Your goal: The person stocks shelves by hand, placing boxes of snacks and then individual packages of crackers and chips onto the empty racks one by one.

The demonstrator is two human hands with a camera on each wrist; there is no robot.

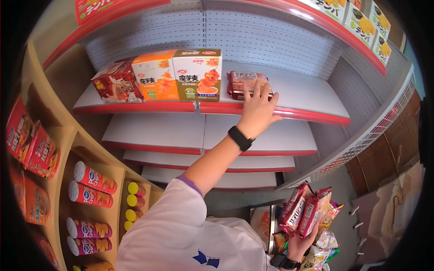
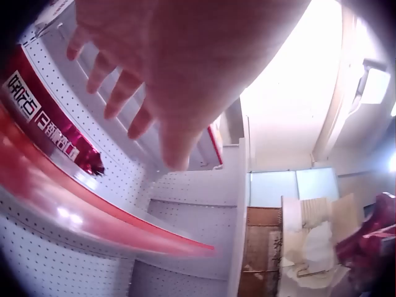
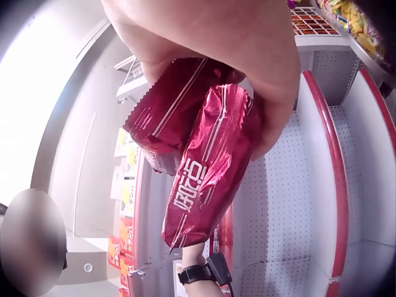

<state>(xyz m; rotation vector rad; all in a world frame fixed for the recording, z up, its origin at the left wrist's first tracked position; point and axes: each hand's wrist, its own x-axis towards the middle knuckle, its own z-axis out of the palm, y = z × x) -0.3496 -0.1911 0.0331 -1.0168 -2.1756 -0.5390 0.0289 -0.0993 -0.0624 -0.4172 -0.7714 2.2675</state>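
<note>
My left hand (image 1: 258, 110) reaches over the middle shelf, its fingers spread and nearly straight, fingertips overlapping a maroon biscuit packet (image 1: 237, 82) that lies near the shelf's front lip. In the left wrist view, that packet (image 2: 52, 120) shows white lettering and lies behind the red edge, below the extended fingers (image 2: 124, 93). Low at the right, my right hand (image 1: 300, 247) grips two maroon biscuit packets (image 1: 304, 210) side by side. The right wrist view shows these shiny packets (image 3: 207, 173) held from above, their crimped ends sticking out of the hand.
Left of the shelf packet stand a white-and-brown box (image 1: 197, 74), an orange box (image 1: 156, 77) and a red box (image 1: 116, 81). Red shelf edges (image 1: 294, 114) run along the front. A wooden rack with chip cans (image 1: 95, 176) is at left; snack bags (image 1: 323, 250) lie beneath the right hand.
</note>
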